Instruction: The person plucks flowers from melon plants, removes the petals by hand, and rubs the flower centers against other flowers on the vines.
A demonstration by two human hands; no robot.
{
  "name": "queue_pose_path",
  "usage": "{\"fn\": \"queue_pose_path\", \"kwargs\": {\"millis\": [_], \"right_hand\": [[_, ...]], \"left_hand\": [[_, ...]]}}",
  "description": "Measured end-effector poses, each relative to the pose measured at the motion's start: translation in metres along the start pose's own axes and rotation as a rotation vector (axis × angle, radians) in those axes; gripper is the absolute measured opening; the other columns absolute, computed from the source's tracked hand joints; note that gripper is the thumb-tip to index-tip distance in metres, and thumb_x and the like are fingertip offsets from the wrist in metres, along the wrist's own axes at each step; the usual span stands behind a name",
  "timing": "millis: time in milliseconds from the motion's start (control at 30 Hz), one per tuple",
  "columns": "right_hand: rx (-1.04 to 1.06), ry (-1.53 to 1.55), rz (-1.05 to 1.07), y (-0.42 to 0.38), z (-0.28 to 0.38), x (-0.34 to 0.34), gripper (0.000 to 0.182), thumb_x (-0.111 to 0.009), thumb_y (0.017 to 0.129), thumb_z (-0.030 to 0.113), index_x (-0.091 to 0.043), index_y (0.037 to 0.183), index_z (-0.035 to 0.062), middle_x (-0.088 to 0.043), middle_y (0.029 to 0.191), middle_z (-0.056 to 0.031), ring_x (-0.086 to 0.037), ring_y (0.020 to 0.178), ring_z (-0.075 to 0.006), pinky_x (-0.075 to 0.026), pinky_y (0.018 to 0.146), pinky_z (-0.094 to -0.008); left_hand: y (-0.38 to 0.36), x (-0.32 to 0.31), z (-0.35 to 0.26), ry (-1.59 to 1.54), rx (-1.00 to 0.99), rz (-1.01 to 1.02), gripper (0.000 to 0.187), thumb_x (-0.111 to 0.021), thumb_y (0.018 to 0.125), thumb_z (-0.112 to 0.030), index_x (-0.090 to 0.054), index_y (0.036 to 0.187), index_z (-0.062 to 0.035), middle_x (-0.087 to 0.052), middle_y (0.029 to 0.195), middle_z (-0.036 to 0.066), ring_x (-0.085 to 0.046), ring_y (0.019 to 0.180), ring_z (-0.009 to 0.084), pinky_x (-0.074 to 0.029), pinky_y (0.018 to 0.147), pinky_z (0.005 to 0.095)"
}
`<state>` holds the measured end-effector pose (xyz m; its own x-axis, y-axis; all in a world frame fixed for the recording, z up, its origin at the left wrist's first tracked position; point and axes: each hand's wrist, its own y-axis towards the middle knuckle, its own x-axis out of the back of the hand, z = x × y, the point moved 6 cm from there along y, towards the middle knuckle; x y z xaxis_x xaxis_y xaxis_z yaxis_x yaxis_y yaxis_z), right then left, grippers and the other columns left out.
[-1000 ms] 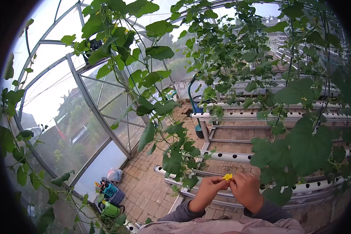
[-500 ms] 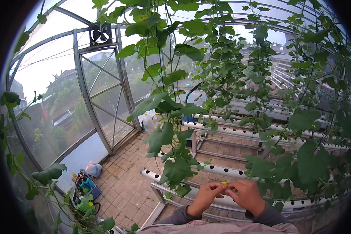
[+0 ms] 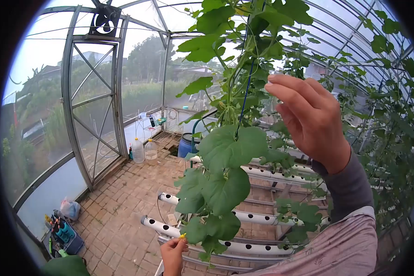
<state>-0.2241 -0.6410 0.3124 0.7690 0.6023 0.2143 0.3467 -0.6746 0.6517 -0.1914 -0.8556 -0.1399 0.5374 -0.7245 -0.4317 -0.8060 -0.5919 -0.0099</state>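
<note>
One yellow flower (image 3: 183,236) is pinched in the left hand (image 3: 172,256); the half-open, empty-looking right hand (image 3: 310,115) seems to reach near the vine (image 3: 230,148), calling for soft touch.

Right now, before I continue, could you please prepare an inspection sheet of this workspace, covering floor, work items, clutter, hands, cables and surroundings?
Surface: brick floor; white pipes with holes run above it.
Job's things: yellow flower, in the fingers; leafy vine beside it.
Clutter: container of mixed items, plastic bag, two bottles near the door.
Left hand: pinches the flower.
Right hand: raised, fingers slightly bent, nothing seen in it; contact with the vine cannot be told.
Cables: electrical cable on the floor, nothing seen; blue cord along the vine.
Surroundings: metal-framed door, fan above it, blue barrel.
</note>
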Motion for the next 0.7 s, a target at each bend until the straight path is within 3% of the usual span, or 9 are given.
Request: {"fn": "queue_pose_path", "kwargs": {"millis": [33,100,200,300,467,533,600,667,700], "right_hand": [[0.055,-0.094,0.007,0.024,-0.003,-0.011,0.024,-0.062,0.081,0.007,-0.063,0.104,0.0077,-0.065,0.105,-0.0022,-0.059,0.073,-0.0209,-0.049,0.062,-0.0319],[0.173,-0.205,-0.012,0.057,-0.016,-0.041,0.023,-0.059,0.083,0.01,-0.064,0.106,0.0074,-0.065,0.107,-0.0027,-0.062,0.073,-0.022,-0.051,0.062,-0.0328],[0.147,-0.287,0.052,0.082,-0.027,-0.069,0.023,-0.058,0.086,0.015,-0.064,0.106,0.0076,-0.065,0.109,-0.0037,-0.064,0.072,-0.023,-0.052,0.06,-0.0343],[0.098,-0.392,0.136,0.086,-0.037,-0.08,0.022,-0.057,0.088,0.02,-0.064,0.105,0.0078,-0.065,0.101,-0.0034,-0.066,0.071,-0.0229,-0.052,0.058,-0.0348],[0.001,-0.522,0.273,0.084,-0.043,-0.082,0.023,-0.058,0.088,0.023,-0.064,0.105,0.0081,-0.064,0.095,-0.0031,-0.066,0.074,-0.0228,-0.053,0.06,-0.0348],[0.062,-0.462,0.117,0.081,-0.028,-0.071,0.024,-0.06,0.087,0.024,-0.064,0.105,0.0079,-0.064,0.097,-0.0044,-0.066,0.073,-0.0237,-0.053,0.061,-0.0348],[0.003,-0.313,0.094,0.072,0.005,-0.059,0.023,-0.065,0.083,0.019,-0.064,0.102,0.0069,-0.065,0.096,-0.0056,-0.065,0.072,-0.0247,-0.052,0.061,-0.0352],[0.002,-0.078,0.048,0.049,0.05,-0.046,0.026,-0.068,0.082,0.018,-0.065,0.104,0.004,-0.066,0.096,-0.0097,-0.065,0.077,-0.027,-0.051,0.062,-0.033],[-0.032,0.103,0.072,0.031,0.075,-0.044,0.025,-0.07,0.079,0.016,-0.065,0.1,0.0027,-0.066,0.091,-0.0099,-0.064,0.072,-0.0251,-0.049,0.058,-0.0318]], "left_hand": [[0.006,0.016,0.001,-0.003,0.005,0.016,0.016,-0.068,0.085,-0.011,-0.067,0.086,0.0051,-0.065,0.074,0.007,-0.06,0.06,0.0113,-0.05,0.055,0.0226],[0.014,0.044,0.001,0.206,0.029,0.001,0.023,-0.064,0.088,-0.021,-0.069,0.1,-0.0031,-0.064,0.082,0.008,-0.057,0.076,0.0167,-0.045,0.071,0.0305],[0.018,0.065,-0.014,0.173,0.137,-0.1,0.022,-0.06,0.091,-0.024,-0.069,0.095,-0.004,-0.062,0.083,0.006,-0.055,0.08,0.0143,-0.044,0.074,0.0302],[0.029,0.087,-0.017,0.443,0.073,-0.081,0.027,-0.058,0.093,-0.028,-0.069,0.092,-0.0036,-0.063,0.084,0.007,-0.055,0.081,0.0138,-0.044,0.074,0.0317],[0.03,0.098,-0.03,0.411,0.123,-0.092,0.03,-0.058,0.093,-0.031,-0.068,0.094,-0.0025,-0.065,0.089,0.008,-0.058,0.082,0.0148,-0.045,0.077,0.031],[0.034,0.101,-0.025,0.408,0.182,-0.09,0.027,-0.06,0.092,-0.028,-0.068,0.098,-0.0022,-0.066,0.09,0.009,-0.059,0.082,0.0156,-0.047,0.076,0.0302],[0.041,0.094,-0.036,0.038,-0.117,-0.187,0.015,-0.068,0.085,-0.01,-0.067,0.084,0.0047,-0.065,0.071,0.007,-0.058,0.058,0.0103,-0.049,0.054,0.0222],[0.034,0.078,-0.055,0.041,-0.189,-0.135,0.009,-0.067,0.085,-0.007,-0.066,0.084,0.0027,-0.064,0.073,0.006,-0.058,0.061,0.0097,-0.047,0.058,0.0215],[0.029,0.068,-0.068,0.071,-0.259,-0.107,0.007,-0.066,0.085,-0.005,-0.066,0.085,0.0022,-0.063,0.076,0.005,-0.058,0.064,0.0095,-0.046,0.061,0.0212]]}}
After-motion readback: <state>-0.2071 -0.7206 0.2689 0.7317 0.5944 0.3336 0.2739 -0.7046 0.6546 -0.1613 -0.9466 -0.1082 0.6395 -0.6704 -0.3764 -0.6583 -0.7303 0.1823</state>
